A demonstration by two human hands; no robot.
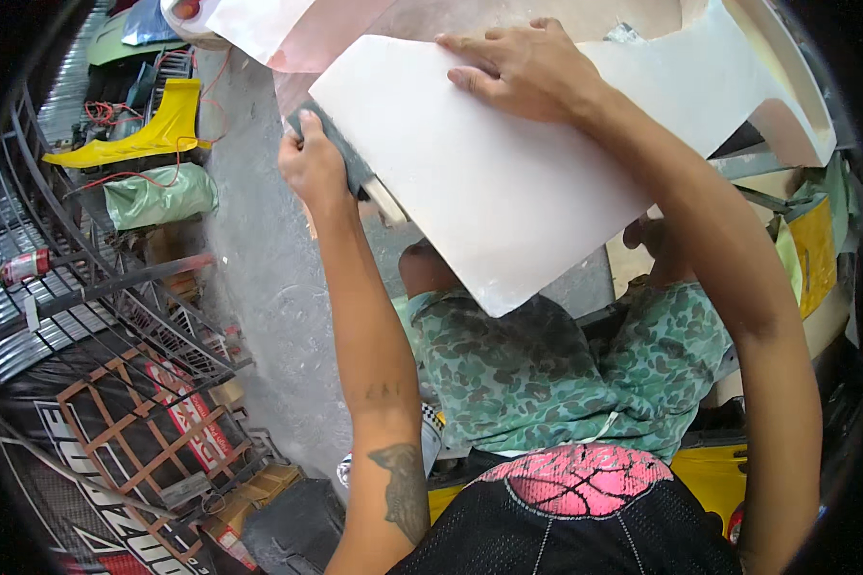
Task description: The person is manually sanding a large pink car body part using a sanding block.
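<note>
Along the left edge of the white panel (489, 182), my left hand (314, 171): grip closed around a dark grey strip (343, 144), thumb on top; tilting my wrist could gouge that edge.
Pale bar (386, 203): juts below the strip, joined or not I cannot tell; it might snag the panel.
White panel: spread above my camouflage shorts (508, 383), near corner toward my lap; uneven pushing could rock it.
My right hand (532, 69): palm-down across the far edge, clutching nothing visible; too light a press risks skidding.
</note>
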